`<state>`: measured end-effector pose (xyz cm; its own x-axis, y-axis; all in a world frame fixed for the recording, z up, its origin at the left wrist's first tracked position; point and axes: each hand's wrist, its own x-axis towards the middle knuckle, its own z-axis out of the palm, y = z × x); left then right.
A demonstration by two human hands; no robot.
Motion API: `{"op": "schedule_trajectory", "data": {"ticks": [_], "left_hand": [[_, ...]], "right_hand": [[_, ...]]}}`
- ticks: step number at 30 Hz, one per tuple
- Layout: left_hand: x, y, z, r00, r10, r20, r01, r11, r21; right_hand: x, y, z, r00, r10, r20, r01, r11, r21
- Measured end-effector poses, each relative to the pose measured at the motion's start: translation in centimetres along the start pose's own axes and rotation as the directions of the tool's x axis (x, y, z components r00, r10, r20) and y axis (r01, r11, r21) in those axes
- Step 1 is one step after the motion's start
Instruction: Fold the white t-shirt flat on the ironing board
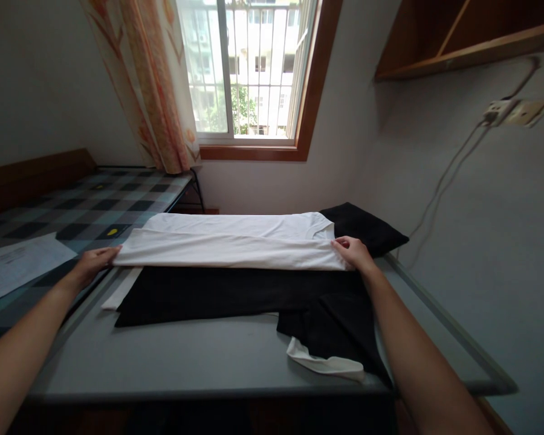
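A white T-shirt (pixel 236 248) lies sideways across the table, its near side folded over in a long strip and its neckline toward the right. My left hand (pixel 97 264) pinches the fold's left end, at the table's left edge. At the opposite end my right hand (pixel 351 251) grips the cloth close to the neckline. Beneath the white shirt is a black garment (pixel 236 296), which sticks out on the near side and at the far right. A white band of cloth (pixel 326 364) shows at its near right part.
The grey table (pixel 199 356) has a raised rim. To the left stands a bed with a checked cover (pixel 131 187) and a paper sheet (pixel 22 263) on it. A cable hangs from a wall socket (pixel 498 113) on the right. Behind are a curtain (pixel 163 90) and a window (pixel 254 72).
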<state>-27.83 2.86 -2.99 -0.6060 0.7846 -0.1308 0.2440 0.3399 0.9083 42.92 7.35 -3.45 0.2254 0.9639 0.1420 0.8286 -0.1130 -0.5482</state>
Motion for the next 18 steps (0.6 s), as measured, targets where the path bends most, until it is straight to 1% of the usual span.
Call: {"op": "schedule_trajectory", "data": {"ticks": [2, 4, 6, 9, 11, 15, 18], "left_hand": [[-0.1, -0.2, 0.3, 0.999, 0.013, -0.052, -0.014, 1.000, -0.013], [-0.1, -0.4, 0.6, 0.995, 0.049, -0.091, -0.050, 0.999, -0.009], [-0.1, -0.5, 0.8, 0.993, 0.068, -0.101, -0.071, 0.997, -0.028], [-0.1, -0.6, 0.9, 0.992, 0.046, -0.119, -0.057, 0.994, -0.092], [-0.1, -0.6, 0.9, 0.990, 0.039, -0.134, -0.054, 0.992, -0.110], [-0.1, -0.7, 0.8, 0.987, 0.091, -0.136, -0.105, 0.989, -0.100], [-0.2, -0.5, 0.7, 0.981, 0.101, -0.163, -0.117, 0.989, -0.088]], "right_hand": [[0.1, -0.9, 0.1, 1.000, 0.001, 0.013, 0.000, 0.998, -0.060], [0.3, -1.7, 0.1, 0.997, 0.038, 0.063, -0.030, 0.991, -0.130], [0.6, -2.2, 0.0, 0.991, 0.088, 0.099, -0.067, 0.979, -0.193], [0.9, -2.7, 0.1, 0.985, 0.130, 0.118, -0.097, 0.963, -0.250], [1.1, -3.0, 0.2, 0.984, 0.126, 0.123, -0.090, 0.960, -0.266], [1.6, -3.5, 0.7, 0.990, 0.083, 0.111, -0.052, 0.965, -0.256], [1.8, -3.6, 1.2, 0.990, 0.113, 0.080, -0.091, 0.967, -0.238]]}}
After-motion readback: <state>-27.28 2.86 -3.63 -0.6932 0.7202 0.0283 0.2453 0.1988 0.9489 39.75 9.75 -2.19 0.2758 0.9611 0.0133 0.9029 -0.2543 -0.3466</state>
